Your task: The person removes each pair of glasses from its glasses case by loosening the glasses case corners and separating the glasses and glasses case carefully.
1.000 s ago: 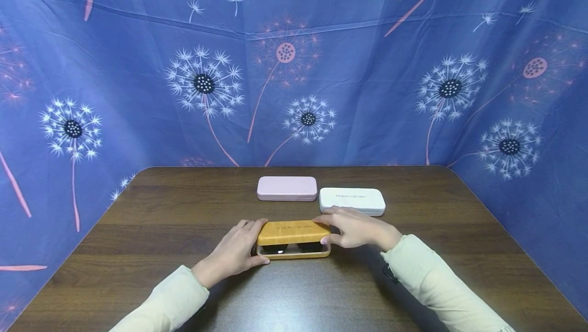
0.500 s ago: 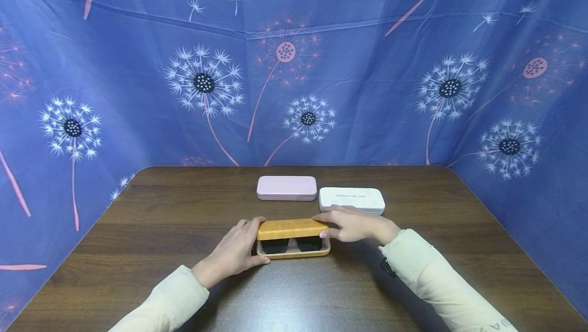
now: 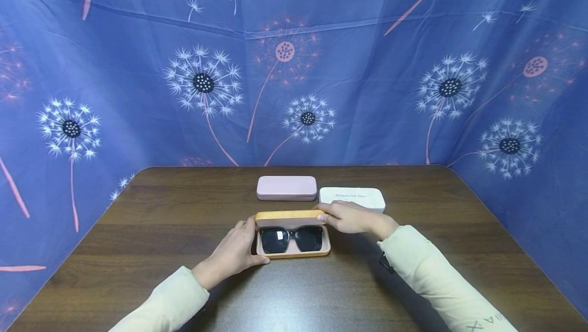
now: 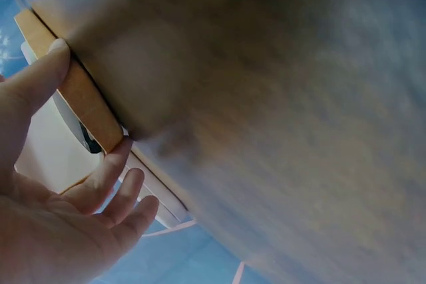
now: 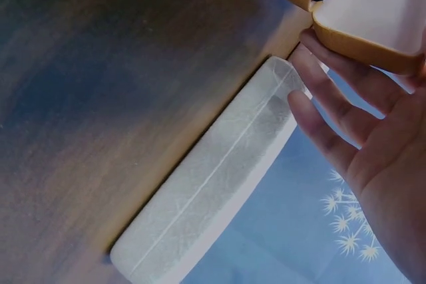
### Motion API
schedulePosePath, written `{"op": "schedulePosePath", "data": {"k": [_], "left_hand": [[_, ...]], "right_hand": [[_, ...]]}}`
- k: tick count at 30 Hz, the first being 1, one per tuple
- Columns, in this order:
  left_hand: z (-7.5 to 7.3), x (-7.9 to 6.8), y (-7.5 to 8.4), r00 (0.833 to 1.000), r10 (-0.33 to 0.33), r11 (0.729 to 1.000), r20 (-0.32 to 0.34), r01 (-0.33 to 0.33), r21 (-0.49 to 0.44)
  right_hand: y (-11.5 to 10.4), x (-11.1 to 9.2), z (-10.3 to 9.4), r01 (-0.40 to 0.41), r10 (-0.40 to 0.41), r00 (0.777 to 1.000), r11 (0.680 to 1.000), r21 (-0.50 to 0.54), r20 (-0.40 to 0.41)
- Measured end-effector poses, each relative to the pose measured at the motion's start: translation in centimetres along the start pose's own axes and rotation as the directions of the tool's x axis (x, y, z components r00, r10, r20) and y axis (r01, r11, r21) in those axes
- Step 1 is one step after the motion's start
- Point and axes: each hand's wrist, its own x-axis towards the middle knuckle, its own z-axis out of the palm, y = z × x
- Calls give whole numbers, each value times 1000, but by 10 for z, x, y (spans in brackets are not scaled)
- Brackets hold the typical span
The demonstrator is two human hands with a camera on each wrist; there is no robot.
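Sunglasses [image 3: 309, 238] are sitting in the base of a yellow case [image 3: 298, 256] on the brown worktop [image 3: 138, 230], and from the head view the lid [image 3: 289, 215] is tilted up along the back. The left-hand grip [image 3: 231, 253] is pinching the left end of the base, thumb at the front, fingers round the back. The right-hand grip [image 3: 353, 218] has the lid's right corner pinched, thumb on the near side. Behind are 2 more cases: a pink case [image 3: 286, 188], plus a white case [image 3: 351, 197] just behind the right hand. Looks to me like the step is swinging the lid up, so I'd let the left just pin the base and bring the lid round in a smooth arc, no yanking.

Left wrist view: thumb and 1 finger squeeze across the base's short end, 2 others bend loosely past the corner. Good spot imo, just don't squeeze so hard the base skews, and mind those fingers don't block the lid.

Right wrist view: fingers are fanned out behind the lid's edge, right near the white case; can't tell if any touch it. Working from a corner could twist the lid, so go slow and tuck the spare fingers in.
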Motion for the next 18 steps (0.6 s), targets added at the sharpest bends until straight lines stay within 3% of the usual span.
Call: {"op": "schedulePosePath", "data": {"k": [11,18], "left_hand": [[0,0,0,1000,-29,999,7,29,-17],[0,0,0,999,-40,999,18,40,-17]], "right_hand": [[4,2,6,44,-43,993,999,9,-114],[4,-2,9,43,-54,976,998,-53,-209]]}}
